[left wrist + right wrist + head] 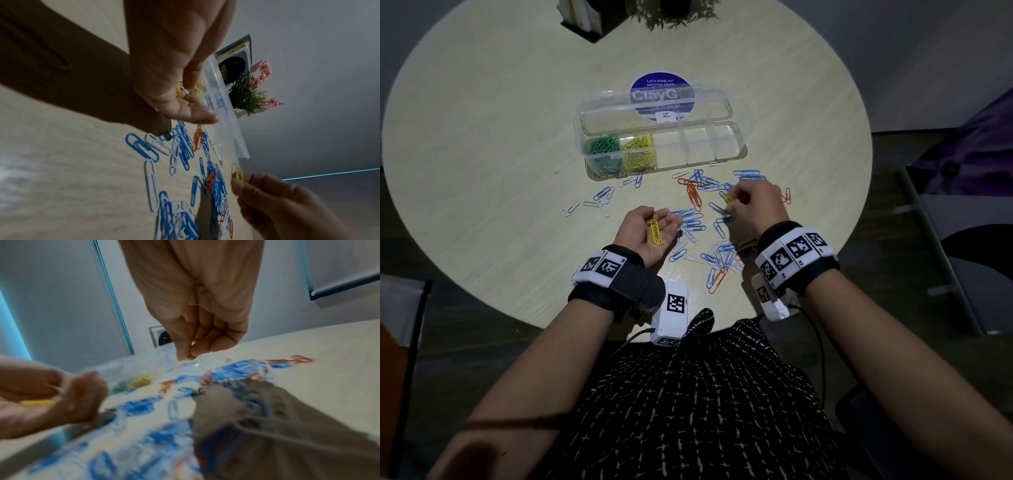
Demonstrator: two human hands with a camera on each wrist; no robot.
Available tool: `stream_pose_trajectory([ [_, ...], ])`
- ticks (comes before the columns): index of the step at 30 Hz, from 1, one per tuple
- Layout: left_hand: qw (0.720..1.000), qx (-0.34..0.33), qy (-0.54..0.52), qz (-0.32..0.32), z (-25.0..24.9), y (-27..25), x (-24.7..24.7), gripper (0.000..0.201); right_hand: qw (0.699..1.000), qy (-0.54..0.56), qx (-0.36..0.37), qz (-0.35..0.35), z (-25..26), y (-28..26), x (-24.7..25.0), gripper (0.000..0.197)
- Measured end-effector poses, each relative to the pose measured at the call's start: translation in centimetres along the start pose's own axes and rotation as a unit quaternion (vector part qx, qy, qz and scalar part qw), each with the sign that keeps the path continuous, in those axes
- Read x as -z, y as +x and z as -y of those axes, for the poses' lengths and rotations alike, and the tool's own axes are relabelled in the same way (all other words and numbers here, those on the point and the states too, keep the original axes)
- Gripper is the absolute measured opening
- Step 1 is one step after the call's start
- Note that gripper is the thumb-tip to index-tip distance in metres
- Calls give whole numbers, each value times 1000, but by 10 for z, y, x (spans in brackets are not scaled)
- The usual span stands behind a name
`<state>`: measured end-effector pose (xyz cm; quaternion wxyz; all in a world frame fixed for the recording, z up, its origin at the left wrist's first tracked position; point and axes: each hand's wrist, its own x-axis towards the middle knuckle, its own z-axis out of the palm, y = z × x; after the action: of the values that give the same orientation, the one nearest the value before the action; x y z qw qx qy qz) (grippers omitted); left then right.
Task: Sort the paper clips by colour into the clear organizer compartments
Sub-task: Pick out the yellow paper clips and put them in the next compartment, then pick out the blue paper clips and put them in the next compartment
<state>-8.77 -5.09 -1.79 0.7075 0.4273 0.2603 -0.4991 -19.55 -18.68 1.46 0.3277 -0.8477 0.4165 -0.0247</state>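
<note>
The clear organizer (722, 137) lies open mid-table, with green clips (601, 147) in its leftmost compartment and yellow clips (638, 149) in the one beside it. The other compartments look empty. Blue, white and orange loose clips (719, 257) are scattered in front of it. My left hand (650, 214) is palm up and loosely cupped, and yellow clips (655, 232) lie in the palm. My right hand (743, 198) hovers over the pile and pinches one yellow clip (728, 198), which also shows in the left wrist view (237, 173). The right wrist view is blurred.
The round wooden table (482, 154) carries a blue round sticker (662, 85) behind the organizer. A black holder (585, 20) and a small plant (678, 13) stand at the far edge. A chair (962, 240) is at the right.
</note>
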Motion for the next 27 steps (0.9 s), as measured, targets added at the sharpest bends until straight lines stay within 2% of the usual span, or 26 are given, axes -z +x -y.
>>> stream_pose_trajectory([
  [6, 999, 16, 19, 23, 2, 3, -12, 50, 992, 25, 101, 70, 49, -13, -23, 15],
  [10, 996, 10, 86, 12, -6, 7, -11, 45, 992, 63, 99, 43, 52, -1, -16, 12],
  [12, 994, -33, 104, 9, -17, 4, -17, 45, 995, 57, 81, 19, 43, 9, -10, 12],
  [14, 981, -117, 157, -6, -34, 2, -32, 44, 998, 20, 65, 3, 29, 20, -6, 13],
  [16, 949, -215, 227, -47, -54, 4, -56, 45, 998, -40, 51, -3, 14, 28, -6, 14],
  [17, 923, -264, 270, -78, -66, 5, -68, 45, 997, -67, 43, -2, 8, 32, -8, 15],
  [19, 851, -344, 373, -132, -86, 12, -88, 44, 994, -108, 28, 4, 0, 36, -9, 17],
  [20, 816, -361, 425, -153, -92, 16, -95, 42, 993, -120, 21, 10, -3, 36, -9, 18],
  [21, 787, -366, 466, -171, -98, 23, -99, 42, 992, -126, 17, 19, -6, 37, -10, 18],
  [23, 759, -352, 516, -182, -102, 38, -101, 41, 990, -133, 13, 41, -11, 37, -11, 18],
  [27, 676, -330, 630, -192, -95, 63, -93, 37, 990, -132, 8, 51, -14, 38, -13, 17],
])
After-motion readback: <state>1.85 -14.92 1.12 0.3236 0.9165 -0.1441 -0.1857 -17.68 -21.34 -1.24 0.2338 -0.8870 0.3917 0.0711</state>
